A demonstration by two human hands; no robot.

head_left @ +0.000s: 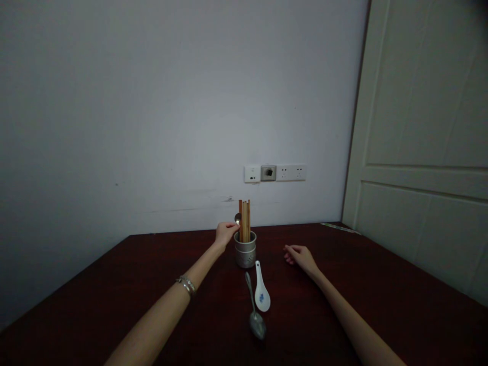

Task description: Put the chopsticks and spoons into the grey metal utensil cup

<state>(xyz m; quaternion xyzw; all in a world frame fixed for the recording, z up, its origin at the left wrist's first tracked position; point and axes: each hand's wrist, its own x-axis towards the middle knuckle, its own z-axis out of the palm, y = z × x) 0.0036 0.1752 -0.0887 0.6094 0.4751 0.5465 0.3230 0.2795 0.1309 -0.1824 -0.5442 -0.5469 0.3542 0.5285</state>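
My left hand (pixel 226 234) pinches a small metal spoon (pixel 238 218) by its upper part, bowl end up, at the left rim of a metal utensil holder (pixel 246 254). Whether its lower end is inside the holder is hidden by my fingers and the rim. Several wooden chopsticks (pixel 245 219) stand upright in the holder. My right hand (pixel 300 256) rests on the table to the right of the holder, fingers loosely bent, with nothing in it. In front of the holder lie a white soup spoon (pixel 262 295) with a blue mark and a larger metal spoon (pixel 257 325).
The dark red table (pixel 183 325) reaches back to a pale wall (pixel 171 127). Sockets and a switch plate (pixel 291 173) sit low on the wall. A light panelled door (pixel 423 127) stands at the right. A thin flat strip (pixel 340 228) lies near the table's back right corner.
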